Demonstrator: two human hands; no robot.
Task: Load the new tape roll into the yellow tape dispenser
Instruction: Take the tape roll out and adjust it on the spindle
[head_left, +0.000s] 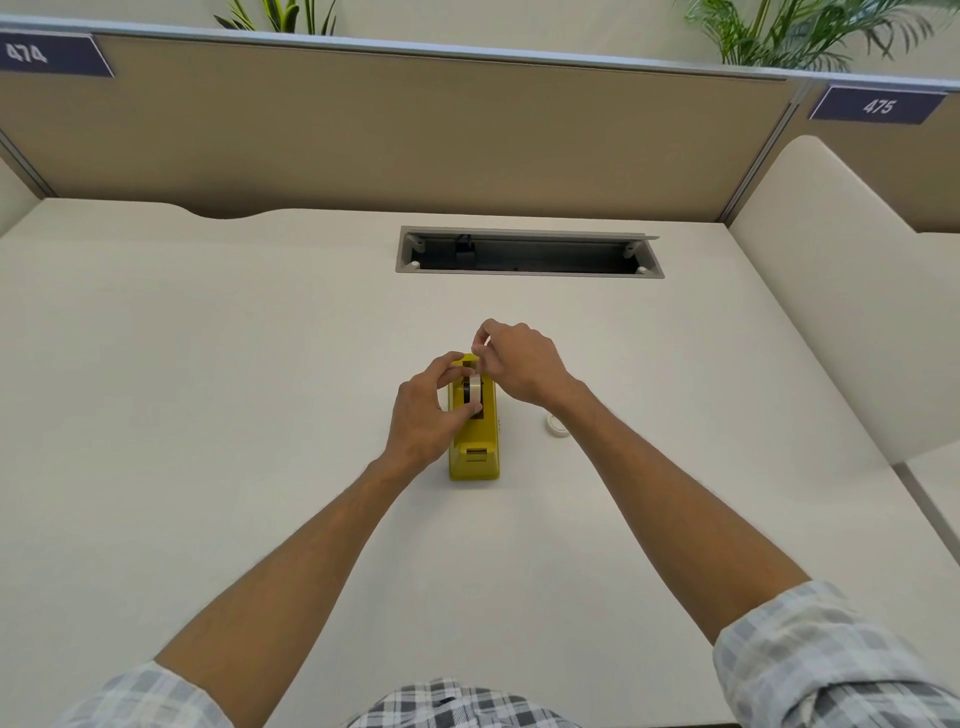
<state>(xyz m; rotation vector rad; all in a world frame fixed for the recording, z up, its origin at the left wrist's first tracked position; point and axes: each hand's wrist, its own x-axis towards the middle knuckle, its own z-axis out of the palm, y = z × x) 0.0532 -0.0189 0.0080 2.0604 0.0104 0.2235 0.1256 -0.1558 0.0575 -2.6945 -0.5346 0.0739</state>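
Left hand (422, 410) pinches the tape roll (474, 391) narrowly, thumb and fingers on its edge. Roll sits upright in the cradle of the yellow dispenser (474, 447). Right hand (514, 361) pinches a strip of tape (477, 348) above the far end. Dispenser mid-desk (208, 364); a small white ring (557, 426) lies to its right.

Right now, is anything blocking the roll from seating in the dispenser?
Nothing visible. The roll already sits in the dispenser slot. The left hand steadies the dispenser; the right hand pinches at its far end. The small ring lies apart on the desk.
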